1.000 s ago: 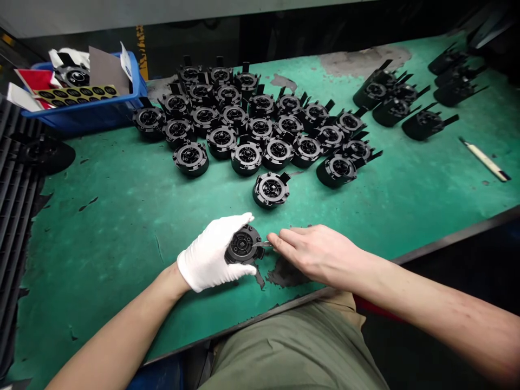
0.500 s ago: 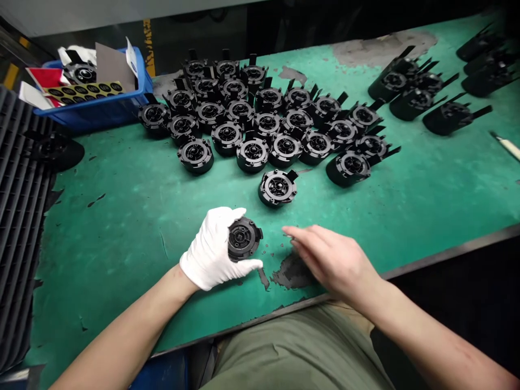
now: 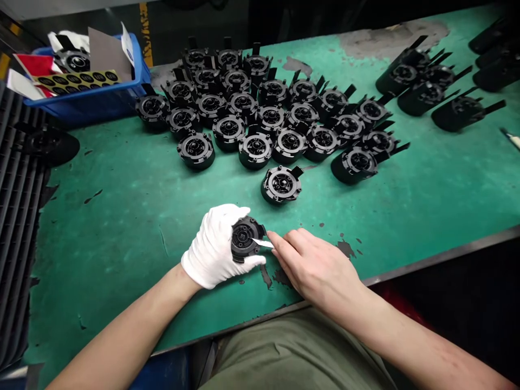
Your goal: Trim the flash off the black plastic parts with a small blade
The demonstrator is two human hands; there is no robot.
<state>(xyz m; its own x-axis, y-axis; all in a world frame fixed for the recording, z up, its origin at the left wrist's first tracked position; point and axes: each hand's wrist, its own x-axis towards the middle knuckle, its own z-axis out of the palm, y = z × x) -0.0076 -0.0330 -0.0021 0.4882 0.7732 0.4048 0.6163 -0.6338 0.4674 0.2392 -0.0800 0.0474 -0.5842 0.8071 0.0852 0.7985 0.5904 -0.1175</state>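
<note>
In a white glove, my left hand [image 3: 211,246] grips a round black plastic part [image 3: 242,234] by its left side, ring face up, thumb below it and fingers above. My bare right hand [image 3: 311,262] is closed on a knife [image 3: 263,243], whose pale pointed blade sticks out to the left over the part's right side. Whether the tip touches the plastic I cannot tell, and the handle is hidden in my palm. Just beyond my hands stands a similar black part [image 3: 281,185] with a raised tab.
Several like black parts [image 3: 257,146] crowd the back of the green table [image 3: 122,216]; more [image 3: 459,112] stand at the right. A blue bin [image 3: 93,103] with sticker sheets sits back left. A ribbed black mat [image 3: 16,216] lies along the left side. A pen-like tool [image 3: 512,138] lies far right.
My right hand has moved left to the held part, and the blade now shows over it. My left hand keeps its hold. The whole view has shifted slightly.
</note>
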